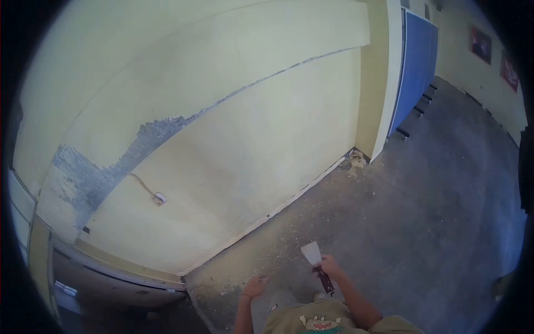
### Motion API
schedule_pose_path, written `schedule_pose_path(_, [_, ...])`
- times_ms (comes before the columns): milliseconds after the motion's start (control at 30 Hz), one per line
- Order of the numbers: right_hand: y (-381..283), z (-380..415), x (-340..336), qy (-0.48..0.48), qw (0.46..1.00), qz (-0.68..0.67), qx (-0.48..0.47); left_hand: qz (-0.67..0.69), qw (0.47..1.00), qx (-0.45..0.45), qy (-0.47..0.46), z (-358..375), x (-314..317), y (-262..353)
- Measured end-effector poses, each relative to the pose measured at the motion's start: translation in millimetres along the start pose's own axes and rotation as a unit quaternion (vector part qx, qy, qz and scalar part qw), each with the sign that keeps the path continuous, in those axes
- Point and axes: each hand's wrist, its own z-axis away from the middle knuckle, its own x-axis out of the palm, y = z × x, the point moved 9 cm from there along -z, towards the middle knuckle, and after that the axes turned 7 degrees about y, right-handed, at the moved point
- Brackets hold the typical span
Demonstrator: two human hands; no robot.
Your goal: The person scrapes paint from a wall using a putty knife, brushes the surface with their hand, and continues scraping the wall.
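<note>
My right hand (pixel 329 266) is closed round a scraper (pixel 312 253) near the bottom centre, its wide pale blade pointing up and its dark red handle hanging below the fingers. My left hand (pixel 255 286) hangs to the left, over the dusty floor near the wall's foot; what its fingers hold, if anything, is too small to make out. Ahead, the cream wall (pixel 233 161) bears a grey stripped patch (pixel 94 178) on the left, which narrows into a thin line rising to the right.
A small socket box (pixel 158 199) with a cable is on the wall. Paint flakes lie on the floor (pixel 411 222) along the skirting. A blue panel (pixel 414 67) on dark feet stands at the upper right. Two pictures hang on the far wall. A doorway opens at the lower left.
</note>
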Motion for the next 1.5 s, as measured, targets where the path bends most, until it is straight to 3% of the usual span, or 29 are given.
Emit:
schedule_pose_path(67, [-53.9,0.9,36.3,-0.018,0.998,-0.056,-0.023,0.110,0.992,0.028,0.048,-1.8,-24.8,1.6])
schedule_pose_path(233, [-175.9,-35.6,146.6,-0.028,0.985,-0.136,-0.104,0.158,0.985,0.049,0.044,-29.5,-125.1,36.7])
schedule_pose_path(300, [-213.3,-49.6,181.6,-0.003,0.984,-0.102,-0.143,0.184,0.981,0.046,0.050,-45.1,-161.0,47.0])
schedule_pose_path(367, [-254.5,-48.3,225.7,0.022,0.981,-0.072,-0.181,0.388,0.918,0.076,0.028,-53.5,-194.2,71.7])
schedule_pose_path(433, [-307.9,-37.9,271.3,-0.017,0.934,-0.241,-0.264,0.413,0.906,0.090,0.023,-65.4,-228.3,89.2])
schedule_pose_path(467, [-319.5,-46.9,292.5,-0.011,0.933,-0.247,-0.262,0.442,0.891,0.099,0.017,-69.0,-246.5,95.6])
schedule_pose_path(533, [-341.0,-62.4,330.6,-0.020,0.909,-0.323,-0.262,0.438,0.892,0.114,0.014,-74.2,-285.8,104.6])
schedule_pose_path(667, [-386.5,-85.6,380.7,0.014,0.893,-0.358,-0.271,0.389,0.903,0.179,0.036,-94.6,-359.2,104.8])
schedule_pose_path(733, [-407.8,-94.3,401.5,-0.018,0.883,-0.357,-0.305,0.371,0.906,0.198,0.046,-108.0,-386.8,102.3])
schedule_pose_path(1033, [-464.6,-112.1,435.4,-0.083,0.868,-0.390,-0.296,0.428,0.883,0.184,0.052,-144.5,-439.9,125.1])
schedule_pose_path(1100, [-474.4,-130.5,435.2,-0.057,0.867,-0.386,-0.311,0.385,0.892,0.212,0.106,-148.7,-453.1,130.6])
schedule_pose_path(1167, [-479.1,-141.2,432.6,-0.034,0.864,-0.381,-0.327,0.378,0.896,0.215,0.092,-149.9,-457.5,134.2])
schedule_pose_path(1333, [-486.2,-156.5,439.8,-0.048,0.879,-0.369,-0.298,0.344,0.910,0.209,0.100,-156.5,-459.4,137.9])
schedule_pose_path(1400, [-486.3,-158.8,442.2,-0.038,0.881,-0.374,-0.286,0.260,0.920,0.233,0.180,-159.6,-466.4,135.1])
schedule_pose_path(1500, [-490.9,-150.9,438.1,-0.009,0.880,-0.388,-0.275,0.245,0.930,0.208,0.179,-154.3,-468.7,142.7])
